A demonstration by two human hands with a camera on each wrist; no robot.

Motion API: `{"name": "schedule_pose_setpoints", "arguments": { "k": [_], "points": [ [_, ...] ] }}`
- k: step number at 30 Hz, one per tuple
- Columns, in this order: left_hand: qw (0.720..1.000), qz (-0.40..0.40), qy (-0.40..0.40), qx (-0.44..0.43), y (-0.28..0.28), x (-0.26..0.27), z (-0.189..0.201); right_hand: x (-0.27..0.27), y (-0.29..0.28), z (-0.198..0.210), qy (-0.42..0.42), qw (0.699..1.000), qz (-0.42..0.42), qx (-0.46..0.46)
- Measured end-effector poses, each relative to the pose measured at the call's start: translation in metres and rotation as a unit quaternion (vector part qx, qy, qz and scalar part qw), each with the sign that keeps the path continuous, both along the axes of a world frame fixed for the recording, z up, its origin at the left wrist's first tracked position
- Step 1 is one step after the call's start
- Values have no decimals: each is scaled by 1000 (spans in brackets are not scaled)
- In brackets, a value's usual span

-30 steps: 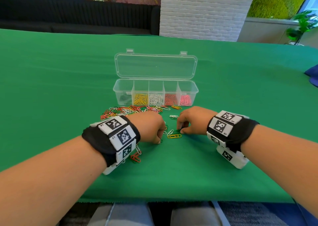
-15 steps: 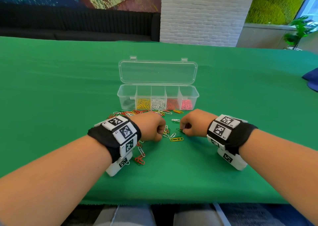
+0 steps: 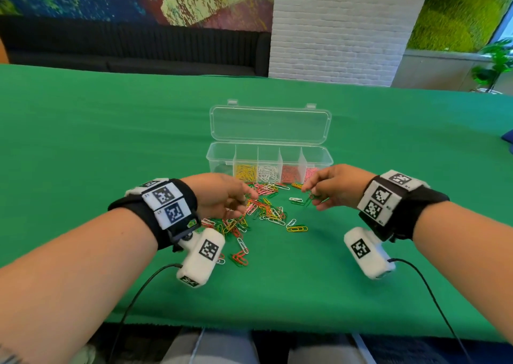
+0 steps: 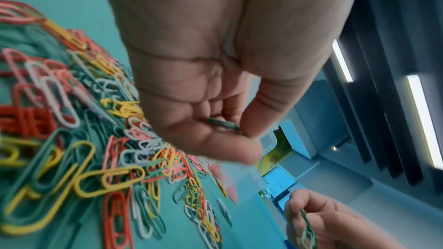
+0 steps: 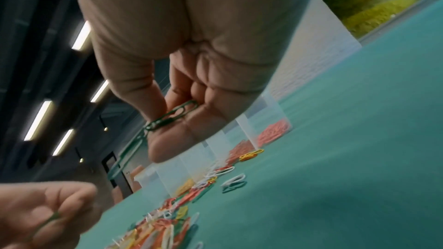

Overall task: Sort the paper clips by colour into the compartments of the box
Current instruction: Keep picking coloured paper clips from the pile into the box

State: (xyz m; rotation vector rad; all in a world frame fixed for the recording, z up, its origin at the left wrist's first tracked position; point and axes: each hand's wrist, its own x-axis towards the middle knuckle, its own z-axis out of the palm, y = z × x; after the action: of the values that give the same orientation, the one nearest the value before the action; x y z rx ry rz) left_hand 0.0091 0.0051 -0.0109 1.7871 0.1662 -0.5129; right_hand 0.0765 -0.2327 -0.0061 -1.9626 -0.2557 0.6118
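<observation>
A: A green cloth is covering the table, and the clear box is sitting open at its middle, with the loose heap of paper clips lying just in front.

B: What are the hands doing?

A: The left hand is pinching a green clip between thumb and curled fingers. The right hand is pinching several green clips the same way.

B: Why only green?

A: Probably gathering one colour for the far-left compartment.

The box stood with its top unblocked, its lid tilted back behind it; loose clips littered the cloth in front.
</observation>
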Motion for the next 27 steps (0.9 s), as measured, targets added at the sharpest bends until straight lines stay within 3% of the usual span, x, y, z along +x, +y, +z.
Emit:
{"name": "schedule_pose_setpoints", "arguments": {
  "k": [3,5,9,11,13,17,21,23,27],
  "points": [
    [996,39,29,-70,10,0,-2,-2,6,0,32,998,-40,46],
    [996,45,35,-65,16,-1,-1,-1,8,-2,45,996,-61,55],
    [992,3,15,123,20,-5,1,0,7,-4,87,987,-87,105],
    [963,-75,-12,260,18,-8,0,-2,9,-5,93,986,-83,111],
    [927,-146,-36,342,15,-12,-2,-3,11,-6,82,989,-72,99],
    [885,-216,-60,409,7,-20,0,-4,14,-8,75,990,-81,91],
    [860,-256,-55,438,2,-26,-2,-4,14,-8,81,981,-143,104],
    [854,-263,-57,445,0,-28,-4,-5,14,-8,65,986,-145,58],
    [836,-271,-73,471,-7,-30,-8,-5,20,-7,4,987,-86,-136]
  ]
}}
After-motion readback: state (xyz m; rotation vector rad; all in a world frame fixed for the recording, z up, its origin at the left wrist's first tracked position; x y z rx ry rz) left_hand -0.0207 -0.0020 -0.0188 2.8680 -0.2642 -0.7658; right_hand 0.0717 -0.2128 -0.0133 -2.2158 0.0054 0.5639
